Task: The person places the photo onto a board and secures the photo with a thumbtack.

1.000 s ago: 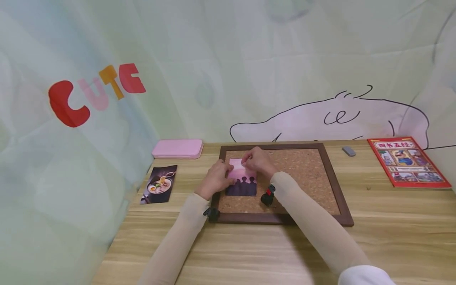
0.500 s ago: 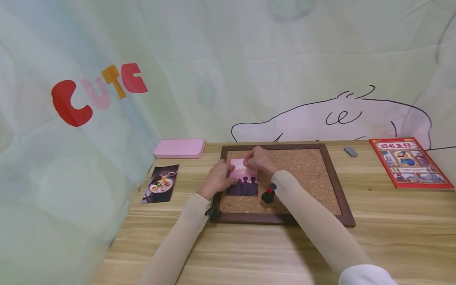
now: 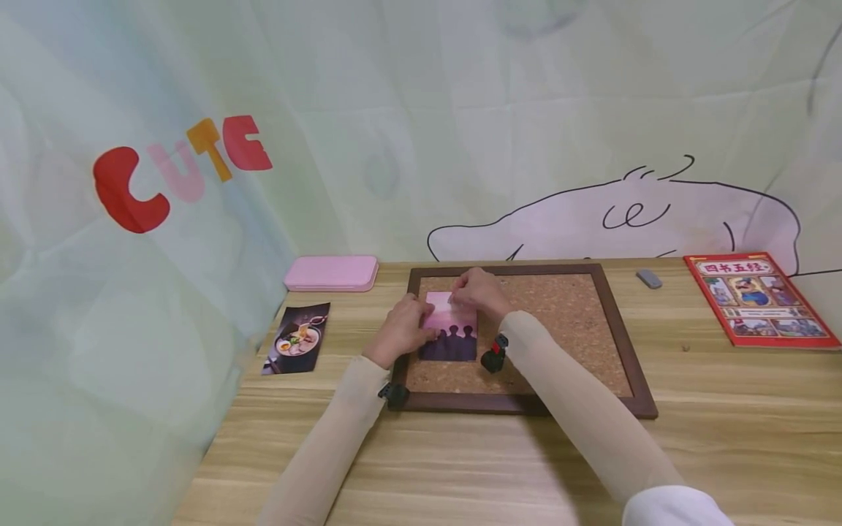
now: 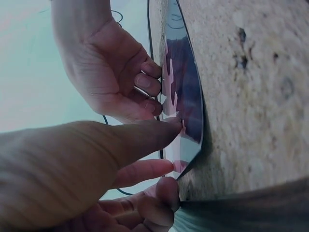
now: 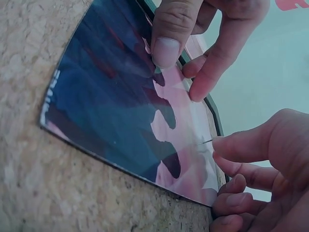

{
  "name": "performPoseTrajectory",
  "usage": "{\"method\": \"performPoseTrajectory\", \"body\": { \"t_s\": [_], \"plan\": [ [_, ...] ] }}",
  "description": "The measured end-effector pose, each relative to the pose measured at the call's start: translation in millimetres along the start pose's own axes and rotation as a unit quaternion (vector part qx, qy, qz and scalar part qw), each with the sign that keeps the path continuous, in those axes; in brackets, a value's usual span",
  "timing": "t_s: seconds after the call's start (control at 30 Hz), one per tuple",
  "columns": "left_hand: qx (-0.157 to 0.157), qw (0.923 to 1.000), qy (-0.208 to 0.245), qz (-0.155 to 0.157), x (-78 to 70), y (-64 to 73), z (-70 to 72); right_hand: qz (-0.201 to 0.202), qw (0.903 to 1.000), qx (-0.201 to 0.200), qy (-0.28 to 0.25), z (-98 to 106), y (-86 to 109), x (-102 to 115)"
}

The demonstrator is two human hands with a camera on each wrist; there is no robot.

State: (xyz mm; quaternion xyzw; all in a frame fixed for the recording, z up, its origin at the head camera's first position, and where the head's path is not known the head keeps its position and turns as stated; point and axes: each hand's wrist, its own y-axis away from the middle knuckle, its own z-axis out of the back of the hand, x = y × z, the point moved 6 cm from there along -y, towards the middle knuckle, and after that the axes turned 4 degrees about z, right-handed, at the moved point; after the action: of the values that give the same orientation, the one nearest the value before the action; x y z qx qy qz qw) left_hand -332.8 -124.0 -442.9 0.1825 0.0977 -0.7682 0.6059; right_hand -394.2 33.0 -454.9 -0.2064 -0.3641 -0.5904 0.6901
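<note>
A pink and purple photo (image 3: 457, 347) with dark figure silhouettes lies on the left part of a brown-framed cork board (image 3: 552, 351). My left hand (image 3: 401, 332) presses on its left side, the thumb (image 5: 166, 50) and index finger reaching onto the print. Over the upper part of the photo, my right hand (image 3: 483, 296) pinches a pin between thumb and index finger. In the right wrist view the pin's thin needle (image 5: 205, 142) points at the pale part of the print; its head is hidden by the fingertips. Both hands also show in the left wrist view, close together.
A noodle bowl photo (image 3: 296, 340) lies left of the board, and a pink case (image 3: 332, 273) stands behind it. At right are a small grey object (image 3: 649, 278) and a red illustrated book (image 3: 759, 299). A printed curtain (image 3: 421, 131) hangs along the table's back and left edges.
The right wrist lifts and turns very slightly, its fingertips staying over the photo's upper part. My left hand and the photo keep their places.
</note>
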Motion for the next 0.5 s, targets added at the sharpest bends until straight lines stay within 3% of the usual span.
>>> {"method": "performPoseTrajectory", "body": {
  "t_s": [0.5],
  "plan": [
    [0.004,1.0000,0.001,0.006,0.4,-0.8,0.0,-0.032,0.9994,0.011,0.000,1.7,0.1,1.8]
  ]
}}
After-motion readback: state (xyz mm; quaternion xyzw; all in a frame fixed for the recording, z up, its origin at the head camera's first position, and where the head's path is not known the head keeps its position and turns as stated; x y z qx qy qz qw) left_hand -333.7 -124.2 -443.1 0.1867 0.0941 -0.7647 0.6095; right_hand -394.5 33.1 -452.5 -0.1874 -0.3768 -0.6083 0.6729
